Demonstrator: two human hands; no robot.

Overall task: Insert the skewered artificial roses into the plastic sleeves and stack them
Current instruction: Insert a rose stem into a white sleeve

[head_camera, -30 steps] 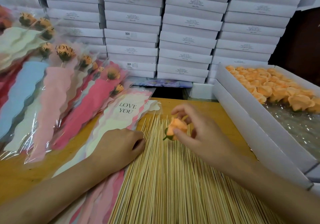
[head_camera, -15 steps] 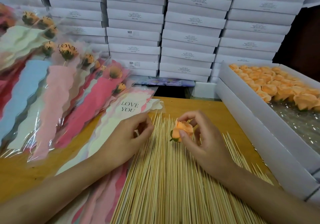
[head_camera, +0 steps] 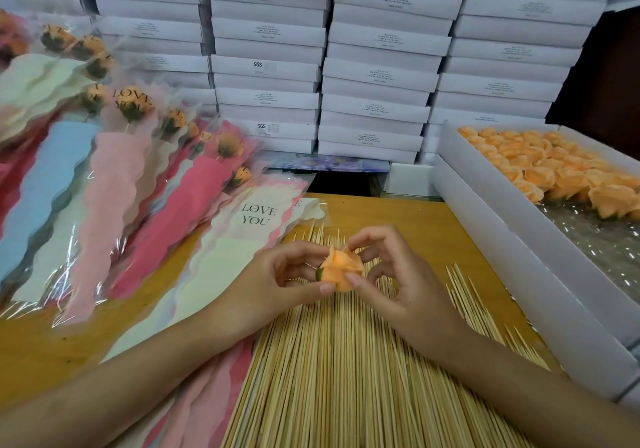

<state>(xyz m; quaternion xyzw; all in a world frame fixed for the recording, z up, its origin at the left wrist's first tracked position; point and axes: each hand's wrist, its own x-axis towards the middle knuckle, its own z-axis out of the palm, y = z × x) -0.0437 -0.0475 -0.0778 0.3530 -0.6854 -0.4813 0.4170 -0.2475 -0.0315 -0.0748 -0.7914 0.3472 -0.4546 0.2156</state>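
Note:
An orange artificial rose with a green base is held above a wide bed of bamboo skewers. My right hand pinches the rose between thumb and forefinger from the right. My left hand pinches its green base side from the left; a thin skewer tip shows at the rose's top. Whether the left fingers hold a skewer is hidden. Empty "LOVE YOU" plastic sleeves lie left of the skewers. A fanned pile of sleeved roses covers the left of the table.
A white box at right holds several loose orange roses and bare plastic film. Stacks of white cartons wall off the back. Bare wooden tabletop shows between the skewers and the box.
My left hand left the sleeves and skewer bed and rose to meet the rose. Both hands now pinch it together, and the rose has turned its petals toward me.

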